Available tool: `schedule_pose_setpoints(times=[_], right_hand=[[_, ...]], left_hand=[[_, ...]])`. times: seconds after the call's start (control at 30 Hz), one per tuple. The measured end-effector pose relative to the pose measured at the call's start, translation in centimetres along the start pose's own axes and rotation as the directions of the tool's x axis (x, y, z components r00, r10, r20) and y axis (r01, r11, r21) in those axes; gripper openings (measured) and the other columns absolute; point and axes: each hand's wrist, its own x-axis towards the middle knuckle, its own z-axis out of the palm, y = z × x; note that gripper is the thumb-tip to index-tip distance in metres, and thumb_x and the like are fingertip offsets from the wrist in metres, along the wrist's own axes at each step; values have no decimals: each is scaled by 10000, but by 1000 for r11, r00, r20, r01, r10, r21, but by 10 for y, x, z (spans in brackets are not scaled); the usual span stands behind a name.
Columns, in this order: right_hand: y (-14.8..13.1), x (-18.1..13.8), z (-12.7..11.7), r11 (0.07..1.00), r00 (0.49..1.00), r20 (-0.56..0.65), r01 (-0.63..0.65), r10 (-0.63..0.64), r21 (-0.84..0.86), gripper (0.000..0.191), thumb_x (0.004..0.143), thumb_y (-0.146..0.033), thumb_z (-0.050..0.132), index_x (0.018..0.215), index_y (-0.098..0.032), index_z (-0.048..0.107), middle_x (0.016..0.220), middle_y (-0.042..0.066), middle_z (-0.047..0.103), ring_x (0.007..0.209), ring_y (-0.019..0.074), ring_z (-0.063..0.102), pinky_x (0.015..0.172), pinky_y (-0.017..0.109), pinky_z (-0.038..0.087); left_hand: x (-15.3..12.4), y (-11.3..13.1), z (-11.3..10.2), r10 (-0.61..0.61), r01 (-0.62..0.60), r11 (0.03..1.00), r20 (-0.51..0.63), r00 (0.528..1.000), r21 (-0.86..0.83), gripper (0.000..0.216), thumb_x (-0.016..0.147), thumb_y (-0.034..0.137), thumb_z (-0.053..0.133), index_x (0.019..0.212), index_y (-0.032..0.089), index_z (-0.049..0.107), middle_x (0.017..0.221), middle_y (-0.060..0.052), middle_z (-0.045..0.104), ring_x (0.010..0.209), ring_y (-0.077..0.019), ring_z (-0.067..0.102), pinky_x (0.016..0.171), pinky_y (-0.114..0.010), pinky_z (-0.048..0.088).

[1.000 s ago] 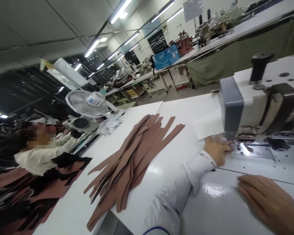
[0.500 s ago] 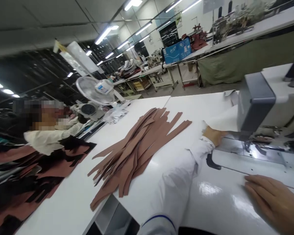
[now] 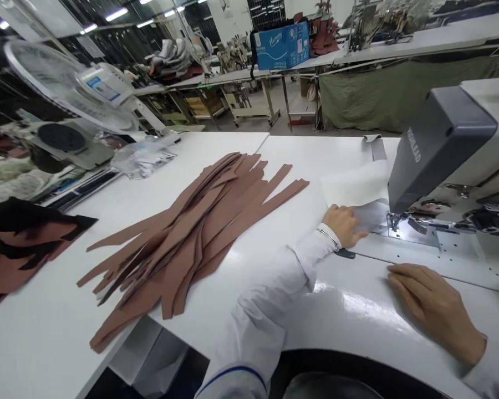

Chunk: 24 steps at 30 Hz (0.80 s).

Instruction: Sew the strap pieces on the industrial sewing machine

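Gently bent, the fingers of the left hand (image 3: 341, 226) touch the left end of a shiny grey piece (image 3: 372, 215). I can't tell if they pinch it or just press on it, because the hand hides that part. The grey piece lies flat on the table (image 3: 249, 299) and goes from the fingers to the little foot (image 3: 394, 221) of the sewing machine (image 3: 441, 127). To do this part well, the left hand should probably be soft and steady. A hard pull could make the piece go crooked, and fingertips are best kept well away from the foot.

The right hand (image 3: 432, 305) rests on the table with its fingers straight and close together, and I see nothing in it. It is near the metal plate (image 3: 418, 231), so it could help keep things flat.

Just behind the grey piece is a white sheet (image 3: 353, 183). I can't tell if the two are joined. It would be good to keep that sheet smooth too, with no folds near the foot. Farther left, a messy pile of brown strips (image 3: 216, 221) lies well apart from the machine, so it should not get in the way.
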Motion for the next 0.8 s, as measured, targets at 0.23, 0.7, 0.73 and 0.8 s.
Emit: schedule_pose_setpoints(times=[0.23, 0.7, 0.73, 0.8], right_hand=[[-6, 6, -4, 1000, 999, 44, -29, 30, -11, 87, 845, -194, 571, 916, -190, 623, 963, 55, 648, 885, 203, 611, 807, 356, 501], [-6, 6, -2, 1000, 999, 50, -4, 5, -22, 114, 829, -160, 591, 938, -183, 619, 971, 69, 640, 897, 209, 603, 798, 365, 513], [-6, 6, -2, 1000, 999, 45, -2, 3, -19, 119, 826, -153, 595, 940, -181, 617, 970, 70, 640, 897, 208, 601, 797, 366, 512], [-5, 5, -1, 1000, 999, 42, -4, 5, -12, 129, 827, -145, 594, 950, -180, 612, 969, 70, 639, 901, 205, 598, 797, 366, 511]], left_hand=[[-6, 4, 2, 77, -78, 997, -56, 995, -16, 332, 808, 376, 546, 995, 105, 590, 1095, -109, 584, 1022, -246, 508, 812, -367, 392], [-48, -81, -61, -597, 604, 791, -95, 796, 98, 271, 838, 337, 504, 1022, 148, 565, 1054, -108, 619, 991, -261, 558, 822, -367, 399], [-63, -97, -64, -698, 690, 706, -5, 716, 159, 298, 810, 372, 539, 995, 142, 573, 1037, -118, 625, 978, -277, 566, 812, -375, 407], [-94, -122, -65, -801, 754, 596, 139, 583, 275, 369, 783, 420, 562, 1008, 127, 575, 1058, -145, 619, 999, -308, 559, 815, -393, 414]])
